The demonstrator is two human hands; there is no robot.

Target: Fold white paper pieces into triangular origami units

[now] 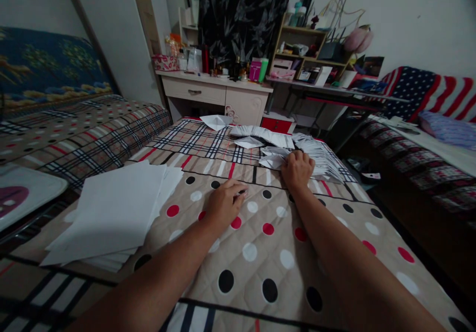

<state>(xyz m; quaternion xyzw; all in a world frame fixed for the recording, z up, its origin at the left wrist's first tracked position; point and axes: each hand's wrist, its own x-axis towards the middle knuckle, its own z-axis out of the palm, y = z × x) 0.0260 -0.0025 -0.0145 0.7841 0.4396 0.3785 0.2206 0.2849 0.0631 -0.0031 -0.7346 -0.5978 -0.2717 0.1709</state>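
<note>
My right hand (298,170) reaches forward, its fingers closed at the edge of a white folded paper boat (274,158). Just beyond and right of it lies a fanned row of folded papers (322,156). My left hand (226,200) rests over the dotted bedspread, fingers loosely curved with the thumb apart and nothing visible in them. Two more folded paper boats lie farther off, a near one (248,142) and a far one (215,122). Another packed row of folded papers (262,135) lies behind them. A stack of flat white sheets (115,213) sits to my left.
The bedspread (260,262) is quilted, with dots and plaid bands. A white dresser (197,94) holding bottles stands past the bed, beside a shelf unit (301,44). At the left edge is a white board-like surface (33,188); a bench with patterned cloth (420,173) is at right.
</note>
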